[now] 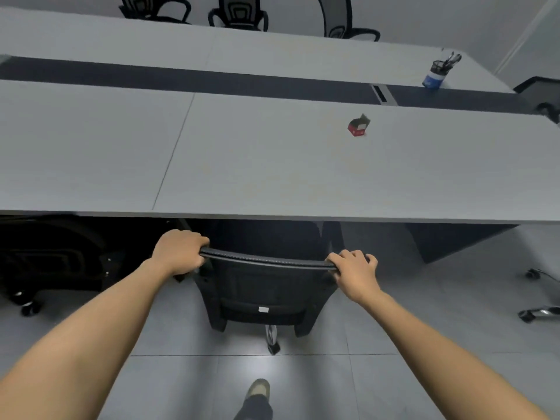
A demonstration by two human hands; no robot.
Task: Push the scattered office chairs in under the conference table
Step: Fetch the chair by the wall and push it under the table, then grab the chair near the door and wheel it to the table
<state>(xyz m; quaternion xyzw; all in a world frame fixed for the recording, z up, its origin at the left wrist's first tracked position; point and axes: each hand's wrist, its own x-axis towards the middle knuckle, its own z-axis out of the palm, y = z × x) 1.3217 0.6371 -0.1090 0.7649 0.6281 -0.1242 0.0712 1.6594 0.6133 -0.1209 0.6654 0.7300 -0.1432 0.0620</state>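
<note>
A black mesh office chair [260,292] stands in front of me at the near edge of the long grey conference table [272,177]. Its seat is hidden in the shadow under the tabletop, and only the backrest and one caster show. My left hand [178,253] grips the left end of the backrest's top rail. My right hand [354,268] grips the right end of the same rail. Both sets of fingers curl over the rail.
Another black chair [51,262] sits tucked under the table at the left. Chrome chair legs with casters [536,313] show at the right. Three chairs [239,13] stand along the far side. A small red box [357,127] and a pen cup [436,74] are on the table.
</note>
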